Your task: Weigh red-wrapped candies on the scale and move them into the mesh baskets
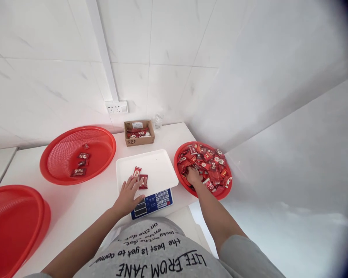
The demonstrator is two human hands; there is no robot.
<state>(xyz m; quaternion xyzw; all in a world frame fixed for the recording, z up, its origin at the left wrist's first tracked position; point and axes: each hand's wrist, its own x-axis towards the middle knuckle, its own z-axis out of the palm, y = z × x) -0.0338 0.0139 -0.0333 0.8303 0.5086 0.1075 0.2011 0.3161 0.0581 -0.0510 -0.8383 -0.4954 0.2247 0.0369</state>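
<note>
A white tray [159, 170] lies on a scale whose blue keypad panel [152, 204] faces me. Two red packets rest on the tray's left part, one slim packet [137, 171] and one squarer packet [144, 181]. My left hand [128, 196] is spread over the tray's lower left edge, its fingertips at these packets, holding nothing I can see. To the right, a red basket [178, 172] is heaped with red packets [210, 162]. My right hand [193, 176] reaches into the heap at its left side; its fingers are hidden among the packets.
An oval red basket [53, 158] with several packets stands at the left, another red basket [37, 216] at the lower left. Behind the tray are a cardboard box [140, 141] of packets and a clear plastic item [158, 120] near the wall.
</note>
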